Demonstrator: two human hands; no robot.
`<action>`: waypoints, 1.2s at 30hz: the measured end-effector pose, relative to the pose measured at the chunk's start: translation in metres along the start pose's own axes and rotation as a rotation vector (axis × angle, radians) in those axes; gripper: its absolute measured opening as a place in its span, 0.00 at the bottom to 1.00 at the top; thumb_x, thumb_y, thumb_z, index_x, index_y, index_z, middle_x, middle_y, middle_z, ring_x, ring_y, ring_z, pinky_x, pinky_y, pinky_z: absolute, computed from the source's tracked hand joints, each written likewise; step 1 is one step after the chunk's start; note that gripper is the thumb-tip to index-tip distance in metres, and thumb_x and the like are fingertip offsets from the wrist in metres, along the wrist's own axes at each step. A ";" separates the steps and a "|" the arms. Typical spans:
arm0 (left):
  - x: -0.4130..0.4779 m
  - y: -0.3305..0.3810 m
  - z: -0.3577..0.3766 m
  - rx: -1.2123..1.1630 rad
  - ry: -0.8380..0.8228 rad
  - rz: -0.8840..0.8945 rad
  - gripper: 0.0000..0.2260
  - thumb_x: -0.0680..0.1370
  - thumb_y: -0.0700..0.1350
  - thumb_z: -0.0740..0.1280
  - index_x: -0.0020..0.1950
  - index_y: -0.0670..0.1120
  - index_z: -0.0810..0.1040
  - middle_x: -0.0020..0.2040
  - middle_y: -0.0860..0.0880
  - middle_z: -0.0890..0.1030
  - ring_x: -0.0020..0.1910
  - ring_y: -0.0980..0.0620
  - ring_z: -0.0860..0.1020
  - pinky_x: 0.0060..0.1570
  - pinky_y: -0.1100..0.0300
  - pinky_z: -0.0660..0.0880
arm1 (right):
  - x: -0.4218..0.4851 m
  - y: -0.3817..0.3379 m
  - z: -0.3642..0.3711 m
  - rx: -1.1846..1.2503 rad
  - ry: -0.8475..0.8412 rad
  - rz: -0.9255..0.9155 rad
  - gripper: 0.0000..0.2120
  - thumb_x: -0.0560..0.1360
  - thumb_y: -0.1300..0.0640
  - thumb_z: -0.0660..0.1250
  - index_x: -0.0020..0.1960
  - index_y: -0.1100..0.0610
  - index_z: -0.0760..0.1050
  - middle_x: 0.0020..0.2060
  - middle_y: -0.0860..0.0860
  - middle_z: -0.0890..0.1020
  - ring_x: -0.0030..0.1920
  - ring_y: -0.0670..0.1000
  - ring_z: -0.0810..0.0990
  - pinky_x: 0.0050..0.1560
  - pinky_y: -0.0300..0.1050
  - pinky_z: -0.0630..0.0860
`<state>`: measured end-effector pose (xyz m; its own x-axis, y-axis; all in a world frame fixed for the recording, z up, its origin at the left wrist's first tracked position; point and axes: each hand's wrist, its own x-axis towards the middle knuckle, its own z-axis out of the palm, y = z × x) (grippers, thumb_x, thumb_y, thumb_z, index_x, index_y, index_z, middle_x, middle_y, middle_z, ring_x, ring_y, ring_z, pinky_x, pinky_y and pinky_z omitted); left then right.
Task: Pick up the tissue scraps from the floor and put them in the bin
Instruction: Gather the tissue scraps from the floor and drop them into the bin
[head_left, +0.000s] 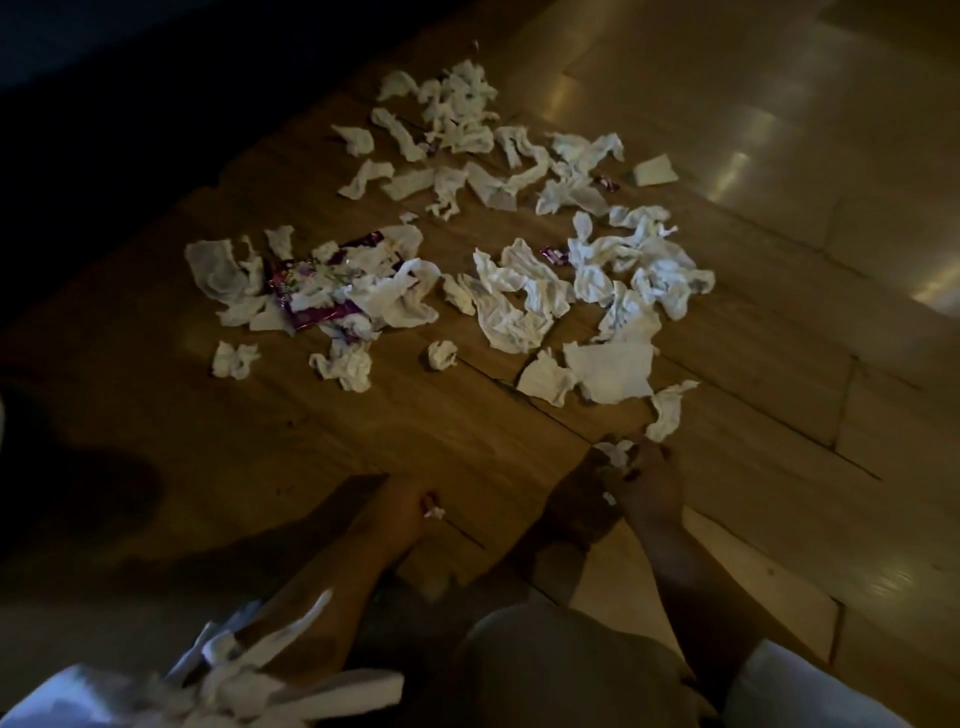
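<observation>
Several white tissue scraps (519, 291) lie scattered over the wooden floor (311, 447) ahead of me. My left hand (400, 506) is low over the floor, fingers curled round a small tissue scrap (434, 513). My right hand (647, 483) reaches to the near edge of the litter and pinches a small crumpled tissue scrap (615, 452). Just beyond it lies a twisted scrap (667, 410). More tissue (260, 675) shows at the bottom left, close to my body. No bin is in view.
A purple wrapper (311, 296) lies among the scraps at the left of the pile, and two small purple wrappers (553, 254) sit further right. The left side of the scene is dark. Shiny pale floor (779, 130) stretches to the right.
</observation>
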<state>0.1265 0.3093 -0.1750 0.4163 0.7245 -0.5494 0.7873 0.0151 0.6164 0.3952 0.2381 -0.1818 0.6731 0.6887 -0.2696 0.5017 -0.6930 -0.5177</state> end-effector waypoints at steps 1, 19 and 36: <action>0.001 0.003 0.000 -0.071 0.064 -0.001 0.05 0.70 0.41 0.71 0.42 0.49 0.78 0.41 0.45 0.79 0.49 0.40 0.80 0.50 0.52 0.77 | -0.003 0.003 0.002 0.006 -0.037 -0.057 0.21 0.71 0.61 0.71 0.63 0.61 0.73 0.63 0.60 0.71 0.61 0.59 0.72 0.54 0.44 0.70; 0.064 0.011 -0.048 -0.381 0.531 -0.128 0.06 0.75 0.40 0.69 0.51 0.42 0.80 0.55 0.44 0.80 0.55 0.48 0.77 0.45 0.65 0.69 | 0.099 -0.074 -0.005 0.212 -0.088 0.091 0.22 0.79 0.48 0.58 0.71 0.52 0.66 0.73 0.58 0.63 0.71 0.60 0.63 0.70 0.52 0.61; 0.100 -0.021 -0.077 -0.120 0.535 -0.092 0.04 0.74 0.38 0.69 0.41 0.45 0.78 0.56 0.42 0.81 0.60 0.43 0.76 0.56 0.55 0.72 | 0.063 -0.092 0.072 0.006 -0.093 -0.554 0.30 0.73 0.36 0.57 0.45 0.62 0.83 0.42 0.63 0.81 0.45 0.61 0.80 0.47 0.52 0.75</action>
<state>0.1163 0.4345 -0.1991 0.0341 0.9650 -0.2601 0.7389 0.1509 0.6567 0.3522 0.3608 -0.2101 0.2586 0.9656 -0.0264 0.7635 -0.2210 -0.6068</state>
